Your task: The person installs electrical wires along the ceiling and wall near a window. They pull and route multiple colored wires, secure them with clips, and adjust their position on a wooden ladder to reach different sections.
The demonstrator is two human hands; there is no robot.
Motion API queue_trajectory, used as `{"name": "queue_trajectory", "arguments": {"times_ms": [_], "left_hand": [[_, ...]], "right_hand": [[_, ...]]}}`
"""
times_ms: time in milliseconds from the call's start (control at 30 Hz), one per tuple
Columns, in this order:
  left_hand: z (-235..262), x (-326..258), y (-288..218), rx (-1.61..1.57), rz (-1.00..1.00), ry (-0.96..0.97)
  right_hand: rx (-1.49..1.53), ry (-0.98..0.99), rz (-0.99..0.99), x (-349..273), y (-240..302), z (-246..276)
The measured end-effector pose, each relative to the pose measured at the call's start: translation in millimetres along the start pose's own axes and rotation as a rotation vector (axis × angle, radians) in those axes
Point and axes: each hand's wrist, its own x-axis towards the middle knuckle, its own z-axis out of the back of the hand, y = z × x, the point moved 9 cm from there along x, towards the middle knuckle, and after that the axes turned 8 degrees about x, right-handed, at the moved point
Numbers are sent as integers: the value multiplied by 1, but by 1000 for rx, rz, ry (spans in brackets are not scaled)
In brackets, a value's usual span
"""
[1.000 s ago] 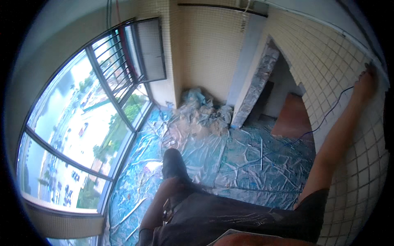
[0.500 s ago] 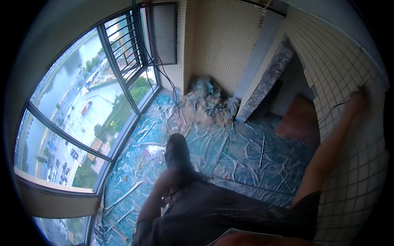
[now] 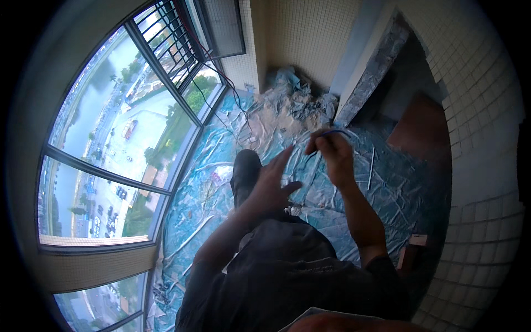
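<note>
My left hand (image 3: pixel 271 180) is held out in front of my body, fingers stretched and thumb apart, with nothing in it. To its right and a little higher, my right hand (image 3: pixel 334 155) is closed in a pinch on a thin dark-blue cord (image 3: pixel 335 132). The cord bends over the fingers, and part of it hangs below them. What kind of cord it is, and where its ends lie, is too small and blurred to make out. The two hands are apart from each other.
Wrinkled blue-green plastic sheeting (image 3: pixel 210 191) covers the floor. Crumpled sheeting and rubble (image 3: pixel 296 102) lie heaped in the far corner. Loose cables (image 3: pixel 235 99) hang beside the windows (image 3: pixel 119 191) at left. At right are a broken wall edge (image 3: pixel 373 69), a reddish-brown board (image 3: pixel 421 130) and a tiled wall (image 3: pixel 487 232).
My right hand has come away from the tiled wall to in front of my body, still holding the cord. My left hand has risen from beside my leg, and the view has turned.
</note>
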Motion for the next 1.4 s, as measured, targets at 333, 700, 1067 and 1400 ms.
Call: {"name": "queue_trajectory", "arguments": {"times_ms": [333,700,1067,1400], "left_hand": [[-86,10,-12,54,-279,357],[-80,51,57,650,-225,321],[62,88,121,864,-128,-5],[47,-58,347,1240,56,886]], "right_hand": [[269,-126,129,-68,21,87],[204,-629,180,-163,-23,173],[542,-966,275,-209,-76,288],[279,-808,-317,-132,-194,140]]}}
